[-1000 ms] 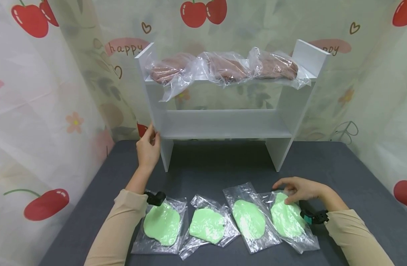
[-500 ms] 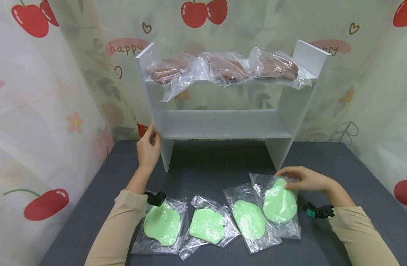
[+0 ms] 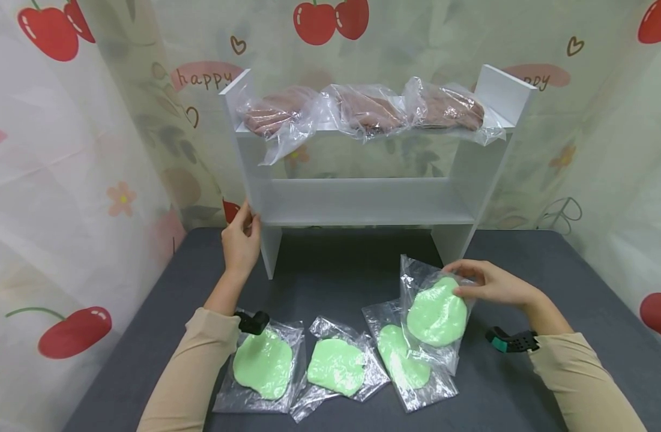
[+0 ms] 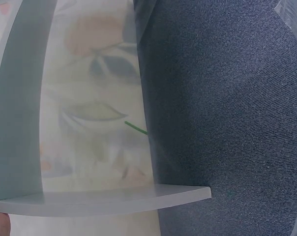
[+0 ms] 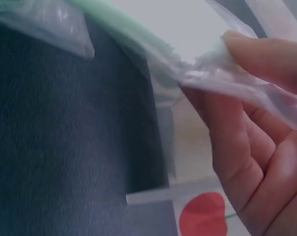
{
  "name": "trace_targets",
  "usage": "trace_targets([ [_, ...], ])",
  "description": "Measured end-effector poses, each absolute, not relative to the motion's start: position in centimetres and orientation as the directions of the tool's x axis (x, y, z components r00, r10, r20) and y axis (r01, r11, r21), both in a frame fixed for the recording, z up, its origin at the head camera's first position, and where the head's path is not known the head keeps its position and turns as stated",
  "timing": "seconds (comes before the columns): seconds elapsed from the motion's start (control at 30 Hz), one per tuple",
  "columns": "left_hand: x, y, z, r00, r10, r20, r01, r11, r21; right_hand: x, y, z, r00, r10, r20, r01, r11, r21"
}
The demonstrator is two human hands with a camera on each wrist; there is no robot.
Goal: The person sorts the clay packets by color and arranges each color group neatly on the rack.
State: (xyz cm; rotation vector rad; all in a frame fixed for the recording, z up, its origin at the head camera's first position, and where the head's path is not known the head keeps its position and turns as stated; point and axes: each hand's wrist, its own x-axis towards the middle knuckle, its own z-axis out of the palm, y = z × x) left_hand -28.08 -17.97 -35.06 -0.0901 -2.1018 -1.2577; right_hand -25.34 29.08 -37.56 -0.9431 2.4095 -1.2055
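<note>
Plainly, the right hand [image 3: 492, 285] pinches a bagged green slab [image 3: 437, 312] by its upper right edge, right of centre; the slab lies down-left of that grip, long axis near-upright. Up-frame, the left hand [image 3: 241, 243] holds the white shelf [image 3: 362, 201].

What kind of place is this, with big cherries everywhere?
Probably a little curtained booth: cherry-print cloth hangs around a dark table, and a white shelf stands on it.
</note>
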Motion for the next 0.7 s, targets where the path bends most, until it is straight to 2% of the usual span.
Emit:
trace_targets([
  [0.5, -28.2, -17.9, -35.1, -0.754, -0.258, 0.605, 0.4, 0.551, 0.733, -25.3, 26.5, -35.7, -0.72, -0.676, 0.161, -0.462, 0.293, -0.837],
  [0.7, -28.2, -18.0, -35.2, -0.751, -0.258, 0.608, 0.407, 0.544, 0.734, -25.2, 25.7, -35.2, -0.732, -0.649, 0.206, -0.475, 0.27, -0.838],
])
